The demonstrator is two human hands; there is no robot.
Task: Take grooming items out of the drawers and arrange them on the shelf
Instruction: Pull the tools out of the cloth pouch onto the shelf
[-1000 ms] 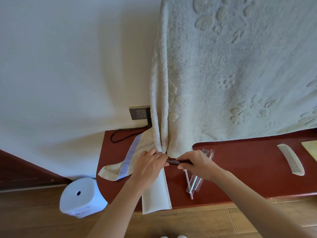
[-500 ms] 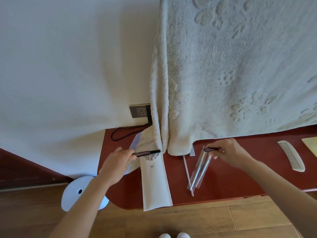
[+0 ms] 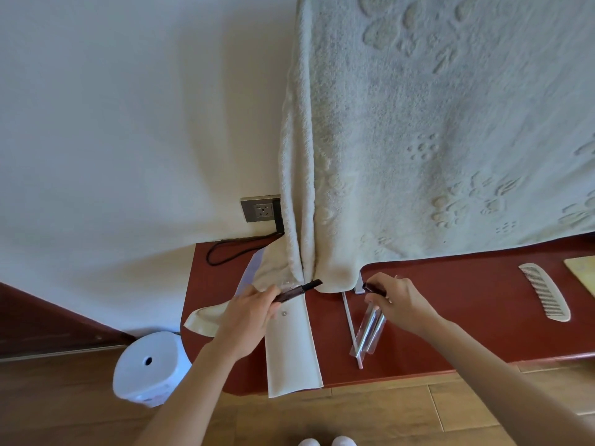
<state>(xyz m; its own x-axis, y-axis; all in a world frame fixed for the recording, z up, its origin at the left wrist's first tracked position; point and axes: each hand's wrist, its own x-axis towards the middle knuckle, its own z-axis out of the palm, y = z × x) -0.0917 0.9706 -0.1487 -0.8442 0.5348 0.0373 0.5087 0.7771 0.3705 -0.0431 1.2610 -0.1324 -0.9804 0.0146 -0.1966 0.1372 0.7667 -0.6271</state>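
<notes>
My left hand (image 3: 248,313) grips a dark slim pen-like stick (image 3: 297,289) whose tip points right, over a cream pouch (image 3: 291,355) lying on the red-brown shelf (image 3: 450,304). My right hand (image 3: 397,300) pinches its short dark cap (image 3: 373,288) a little to the right, above a clear plastic sleeve (image 3: 370,333) with thin tools inside. A thin white stick (image 3: 351,326) lies beside the sleeve. A cream comb (image 3: 545,296) lies at the shelf's right.
A large cream towel (image 3: 434,140) hangs down onto the shelf's back. A wall socket (image 3: 260,209) with a black cable (image 3: 231,249) sits at the left. A white bin (image 3: 149,368) stands on the wooden floor. A yellowish board (image 3: 584,272) lies at the far right.
The two hands, joined on the stick a second ago, pulled apart with stick and cap. Since half a second ago they have drawn back closer together.
</notes>
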